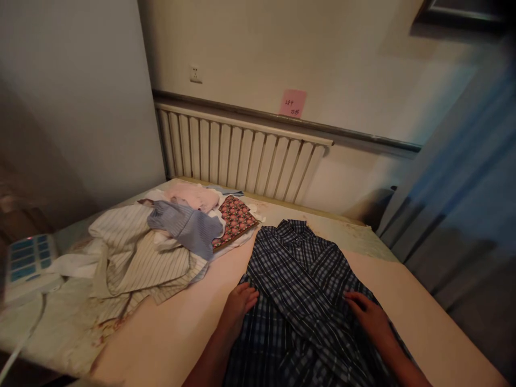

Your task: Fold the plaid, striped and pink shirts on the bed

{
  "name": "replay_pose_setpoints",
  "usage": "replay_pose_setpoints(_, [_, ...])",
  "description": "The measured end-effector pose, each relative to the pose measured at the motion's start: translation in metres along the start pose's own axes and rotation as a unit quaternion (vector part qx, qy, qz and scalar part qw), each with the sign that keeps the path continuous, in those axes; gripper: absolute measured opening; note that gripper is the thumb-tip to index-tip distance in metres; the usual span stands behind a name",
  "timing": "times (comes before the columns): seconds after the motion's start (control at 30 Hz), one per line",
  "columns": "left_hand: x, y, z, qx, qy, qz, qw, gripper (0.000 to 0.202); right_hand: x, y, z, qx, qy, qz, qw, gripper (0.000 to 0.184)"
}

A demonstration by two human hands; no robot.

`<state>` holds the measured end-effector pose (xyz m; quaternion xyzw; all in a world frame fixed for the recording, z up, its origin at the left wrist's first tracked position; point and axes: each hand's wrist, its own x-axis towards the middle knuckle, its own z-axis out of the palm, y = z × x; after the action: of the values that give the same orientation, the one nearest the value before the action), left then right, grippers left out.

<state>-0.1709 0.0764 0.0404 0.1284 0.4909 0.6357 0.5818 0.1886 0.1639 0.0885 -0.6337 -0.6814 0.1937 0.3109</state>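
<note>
The lower part of the dark plaid shirt (298,285) runs out of the bottom of the view, and its folds make it hard to tell where the sleeves end. The heap of clothes (141,252) overlaps so much that its pieces are hard to separate; the writing on the pink note (293,103) is blurred, and the picture frame (463,19) is cut off. The shirt lies collar-away on the pale covering of the worktop (157,338), right of the heap. Behind stand a ribbed radiator (242,156) and a wall with a socket (195,74); a bluish curtain (447,215) hangs at right. The left hand (241,299) rests at the shirt's left edge, fingers bent inward; the right hand (365,313) lies opposite, fingers curved. Whether either pinches fabric, I cannot tell.
</note>
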Motion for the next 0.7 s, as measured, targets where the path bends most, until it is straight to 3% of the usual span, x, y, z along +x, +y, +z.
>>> replay_pose_setpoints(0.17, [0.001,-0.002,0.002,-0.003,0.004,-0.01,1.0,0.053,-0.013,-0.114,0.085,-0.038,-0.08,-0.181,0.979,0.02])
replay_pose_setpoints(0.3, [-0.002,0.0,0.001,-0.028,-0.017,-0.016,0.999,0.051,-0.024,-0.171,0.15,-0.165,-0.074,-0.3,0.937,0.011])
replay_pose_setpoints(0.4, [-0.002,0.003,0.001,-0.054,-0.014,-0.036,0.998,0.05,-0.018,-0.187,0.177,-0.253,-0.075,-0.318,0.91,0.01])
replay_pose_setpoints(0.5, [-0.003,0.006,0.003,-0.068,-0.008,-0.041,0.997,0.047,-0.004,-0.188,0.189,-0.296,-0.09,-0.323,0.894,0.005])
replay_pose_setpoints(0.57, [-0.004,0.008,0.004,-0.067,0.001,-0.047,0.997,0.048,0.005,-0.183,0.19,-0.292,-0.081,-0.31,0.901,0.011])
replay_pose_setpoints(0.7, [-0.007,0.009,0.007,-0.067,0.019,-0.056,0.996,0.053,0.022,-0.166,0.183,-0.237,-0.043,-0.216,0.946,0.016])
